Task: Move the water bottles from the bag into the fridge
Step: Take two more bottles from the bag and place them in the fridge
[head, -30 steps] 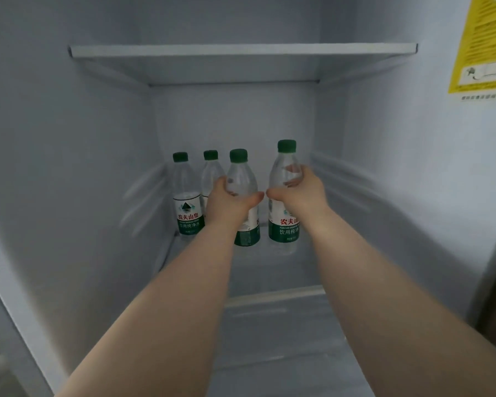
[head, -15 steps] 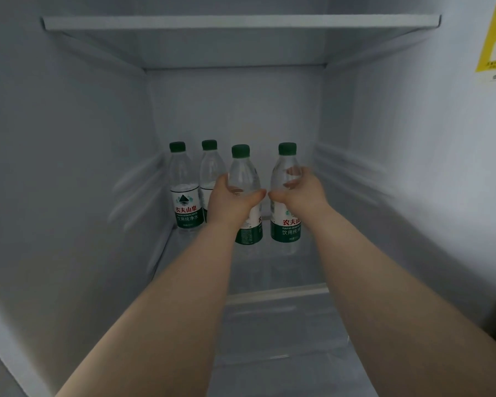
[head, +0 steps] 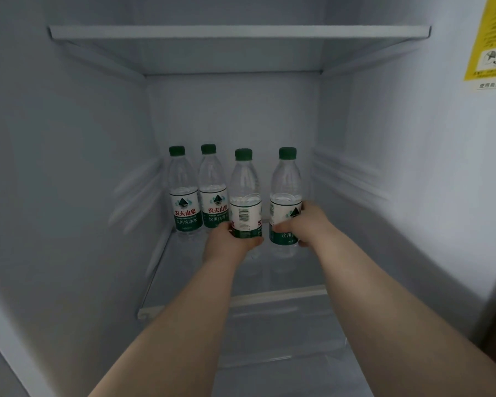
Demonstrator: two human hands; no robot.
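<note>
Fingers [head: 281, 226] of both hands wrap two upright, clear, green-capped water bottles [head: 245, 196] on the fridge shelf [head: 269, 295].

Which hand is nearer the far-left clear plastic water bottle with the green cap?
Left. The left hand grips the third bottle, two places from that far-left bottle; the right hand holds the fourth bottle, farthest away.
</note>
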